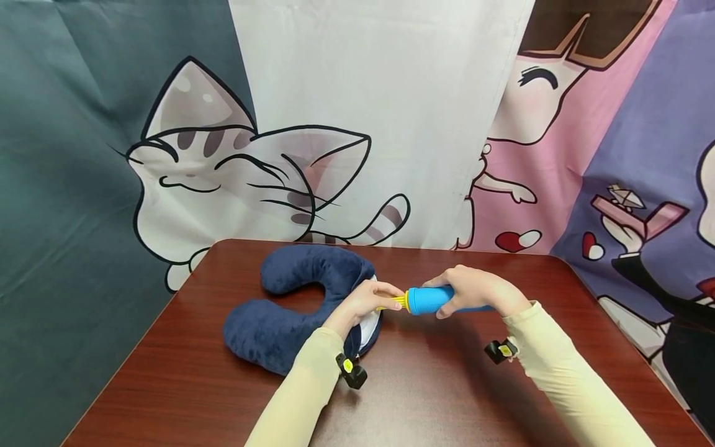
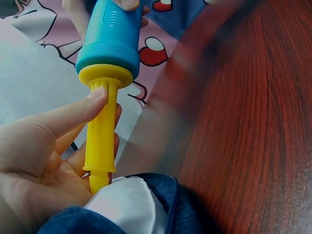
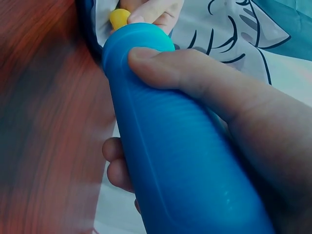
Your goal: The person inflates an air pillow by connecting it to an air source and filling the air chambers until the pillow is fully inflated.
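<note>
A blue hand air pump (image 1: pixel 427 300) with a yellow nozzle (image 2: pixel 101 134) is held level above the table. My right hand (image 1: pixel 477 289) grips the blue barrel, thumb on top near its front end. My left hand (image 1: pixel 365 299) holds the yellow nozzle, with the thumb pressed near its collar and the fingers behind. A navy plush U-shaped neck pillow (image 1: pixel 262 332) lies just left of the pump. White inner fabric (image 2: pixel 127 202) shows at its opened cover, right where the nozzle's tip ends. Whether the tip sits in a valve is hidden.
The brown wooden table (image 1: pixel 413 397) lies beneath both hands. Behind it hangs a cartoon-printed cloth (image 1: pixel 380 74) with a cat figure. Small black cameras are strapped on the left wrist (image 1: pixel 350 371) and the right wrist (image 1: pixel 501 351).
</note>
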`<action>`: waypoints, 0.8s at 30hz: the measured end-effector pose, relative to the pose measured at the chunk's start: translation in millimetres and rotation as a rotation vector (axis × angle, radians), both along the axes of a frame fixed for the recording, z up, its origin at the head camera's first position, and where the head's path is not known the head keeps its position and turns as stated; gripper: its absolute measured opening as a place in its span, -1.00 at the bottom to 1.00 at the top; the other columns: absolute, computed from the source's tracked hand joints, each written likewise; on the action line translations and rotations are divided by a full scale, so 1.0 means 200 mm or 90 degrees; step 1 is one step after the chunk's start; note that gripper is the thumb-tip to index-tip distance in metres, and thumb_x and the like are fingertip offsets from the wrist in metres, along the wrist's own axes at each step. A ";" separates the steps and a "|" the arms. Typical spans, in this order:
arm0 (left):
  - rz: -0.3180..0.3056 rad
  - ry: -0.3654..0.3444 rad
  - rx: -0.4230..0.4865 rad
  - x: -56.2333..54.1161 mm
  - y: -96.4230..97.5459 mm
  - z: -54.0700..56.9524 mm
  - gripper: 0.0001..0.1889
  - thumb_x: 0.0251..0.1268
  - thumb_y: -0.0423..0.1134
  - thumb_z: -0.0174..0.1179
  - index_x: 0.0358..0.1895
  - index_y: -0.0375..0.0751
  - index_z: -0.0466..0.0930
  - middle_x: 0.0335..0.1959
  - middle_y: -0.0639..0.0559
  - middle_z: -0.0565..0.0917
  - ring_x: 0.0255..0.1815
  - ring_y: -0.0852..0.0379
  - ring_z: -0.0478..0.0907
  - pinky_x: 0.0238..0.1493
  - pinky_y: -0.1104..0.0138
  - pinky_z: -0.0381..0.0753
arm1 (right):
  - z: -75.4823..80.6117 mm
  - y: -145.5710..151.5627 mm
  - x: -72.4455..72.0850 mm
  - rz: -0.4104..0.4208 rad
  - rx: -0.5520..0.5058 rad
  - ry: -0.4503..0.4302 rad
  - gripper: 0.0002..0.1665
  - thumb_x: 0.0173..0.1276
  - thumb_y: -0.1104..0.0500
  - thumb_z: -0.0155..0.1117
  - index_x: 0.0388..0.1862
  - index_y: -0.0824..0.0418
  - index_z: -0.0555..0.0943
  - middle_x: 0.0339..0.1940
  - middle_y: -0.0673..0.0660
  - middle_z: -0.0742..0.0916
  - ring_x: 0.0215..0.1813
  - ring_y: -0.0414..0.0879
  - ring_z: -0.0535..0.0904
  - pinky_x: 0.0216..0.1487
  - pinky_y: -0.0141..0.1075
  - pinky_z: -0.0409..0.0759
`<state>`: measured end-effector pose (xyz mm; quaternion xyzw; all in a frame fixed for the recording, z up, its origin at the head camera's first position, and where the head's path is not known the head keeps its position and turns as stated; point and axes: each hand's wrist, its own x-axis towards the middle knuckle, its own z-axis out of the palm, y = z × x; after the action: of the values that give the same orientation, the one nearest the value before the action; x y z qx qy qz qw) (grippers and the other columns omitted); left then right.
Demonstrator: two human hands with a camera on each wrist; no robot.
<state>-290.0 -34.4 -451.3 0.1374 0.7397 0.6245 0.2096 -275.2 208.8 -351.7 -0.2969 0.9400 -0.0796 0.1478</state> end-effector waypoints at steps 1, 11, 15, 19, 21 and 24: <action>0.000 -0.001 -0.001 0.00 0.00 0.00 -0.68 0.16 -0.36 0.38 0.01 -0.31 0.70 -0.09 -0.14 0.77 -0.27 0.23 0.63 0.05 0.12 0.63 | 0.00 0.00 0.00 0.000 -0.001 -0.001 -0.21 0.04 -0.14 0.56 0.28 0.05 0.59 0.03 0.09 0.76 -0.12 -0.07 0.64 -0.10 -0.14 0.69; -0.017 0.007 0.000 0.02 0.00 0.01 -0.70 0.19 -0.37 0.36 0.00 -0.33 0.70 -0.06 -0.18 0.76 -0.24 0.22 0.65 0.17 0.03 0.61 | 0.01 0.09 0.03 -0.001 -0.014 -0.011 -0.20 0.06 -0.17 0.54 0.30 0.04 0.57 0.02 0.07 0.76 -0.11 -0.08 0.61 -0.12 -0.16 0.67; -0.019 0.011 0.003 0.02 0.00 0.02 -0.71 0.20 -0.37 0.35 0.00 -0.35 0.69 -0.08 -0.20 0.77 -0.26 0.21 0.67 0.14 0.05 0.63 | 0.04 0.15 0.06 0.000 -0.018 0.000 -0.20 0.06 -0.18 0.53 0.29 0.03 0.57 0.03 0.07 0.76 -0.09 -0.08 0.61 -0.13 -0.14 0.65; -0.023 0.015 0.005 0.02 0.00 0.02 -0.71 0.21 -0.37 0.34 0.01 -0.36 0.69 -0.08 -0.21 0.77 -0.24 0.21 0.67 0.15 0.05 0.62 | 0.08 0.22 0.09 -0.008 -0.022 0.001 -0.19 0.06 -0.18 0.53 0.30 0.03 0.56 0.04 0.07 0.75 -0.07 -0.08 0.60 -0.13 -0.15 0.64; -0.024 0.015 0.005 0.02 0.00 0.02 -0.70 0.20 -0.37 0.35 0.01 -0.36 0.69 -0.07 -0.21 0.77 -0.23 0.20 0.67 0.16 0.05 0.62 | 0.09 0.26 0.11 -0.011 -0.025 0.002 -0.19 0.06 -0.19 0.53 0.31 0.02 0.56 0.04 0.06 0.75 -0.07 -0.08 0.60 -0.14 -0.17 0.63; -0.024 0.016 0.000 0.02 0.00 0.02 -0.70 0.20 -0.37 0.35 0.00 -0.34 0.69 -0.07 -0.21 0.76 -0.24 0.20 0.66 0.15 0.05 0.62 | 0.12 0.31 0.14 -0.017 -0.026 0.006 -0.17 0.05 -0.22 0.53 0.31 -0.01 0.56 0.02 0.03 0.75 -0.08 -0.10 0.58 -0.18 -0.22 0.59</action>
<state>-285.6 -35.1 -446.8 0.1591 0.7394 0.6189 0.2119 -247.8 271.5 -328.6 -0.2877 0.9427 -0.0992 0.1365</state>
